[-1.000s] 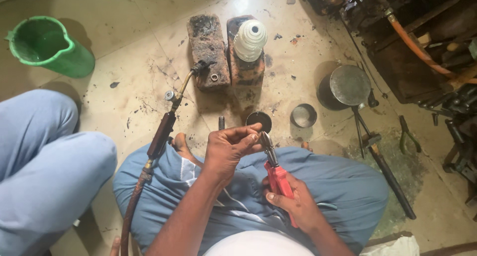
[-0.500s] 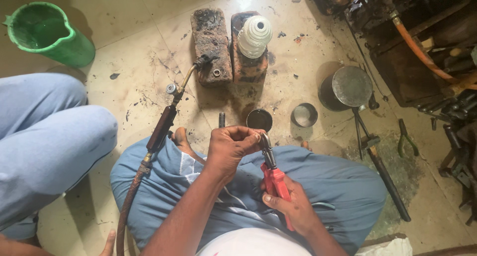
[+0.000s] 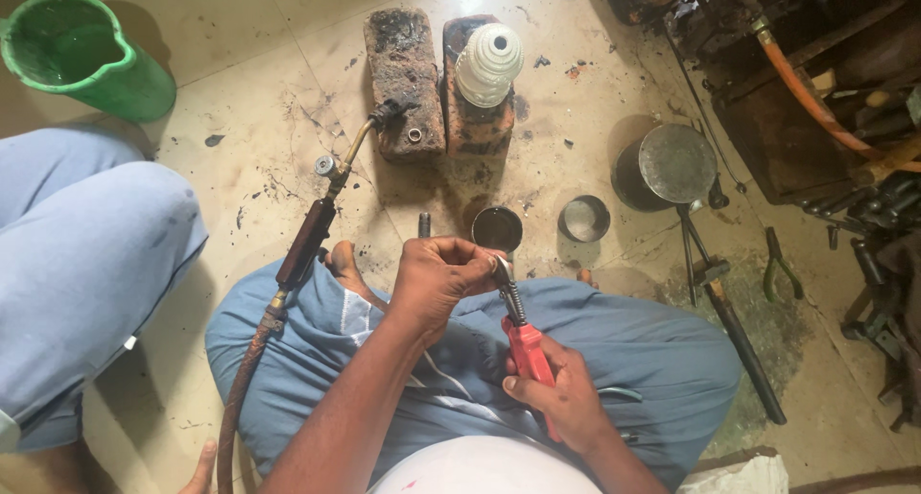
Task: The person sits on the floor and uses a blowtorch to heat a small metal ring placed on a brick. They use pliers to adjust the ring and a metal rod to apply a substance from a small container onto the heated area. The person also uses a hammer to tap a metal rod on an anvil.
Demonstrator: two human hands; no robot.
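We see, near the centre of the frame, the left hand [image 3: 436, 281] curled into a loose fist with its fingertips pinched together on something small at the nose of the pliers [image 3: 518, 326]; the piece itself is too small for us to make out. The right hand [image 3: 561, 398], lower and slightly right of centre, has its fingers wrapped tight around the red handles of the pliers, whose metal jaws point up toward the left hand and meet its fingertips. Both hands hover over the lap, which is covered in blue cloth. To the left of the hands we find a torch [image 3: 305, 245] with a dark wooden grip and a braided hose running down to the bottom edge; its thin metal neck reaches up to the left brick [image 3: 403, 67]. Just beside that stands the right brick [image 3: 470, 110], bearing a white ribbed insulator [image 3: 489, 64]. Just above the left hand, on the stained tile floor [image 3: 259, 91], sit a small dark round tin [image 3: 497, 228] and, to its right, a shallow metal cup [image 3: 584, 218]. Further right we note a round metal pan [image 3: 676, 163] and a hammer [image 3: 734, 336] lying aslant. A green plastic jug [image 3: 82, 58] stands in the upper left corner, and another person's knee [image 3: 86, 264] in pale blue fills the left edge.
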